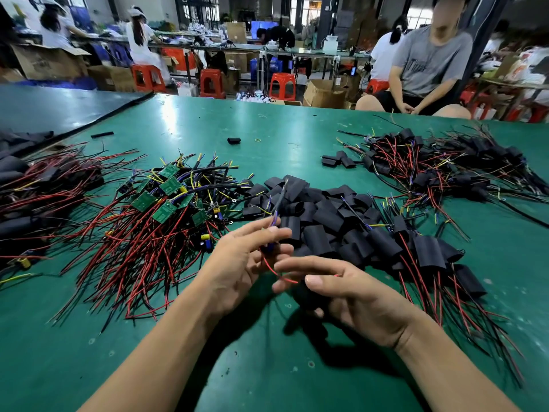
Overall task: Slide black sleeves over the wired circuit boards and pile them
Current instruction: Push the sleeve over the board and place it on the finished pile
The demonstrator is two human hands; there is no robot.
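Presently: one wired circuit board (271,247), held above the green table (267,367). Left hand (246,263) pinches it between thumb and extended fingers. Its red lead (271,270) curls down toward the right hand (350,295). Right hand: fingers loosely curved over a dark, blurred shape, likely a black sleeve (306,298); a firm hold cannot be told. Risk: splayed leads may snag the sleeve mouth and jam the board; a slack pinch may drop it among the unsleeved boards (169,191). Loose sleeves (320,209) lie just beyond, the finished pile (427,251) to the right.
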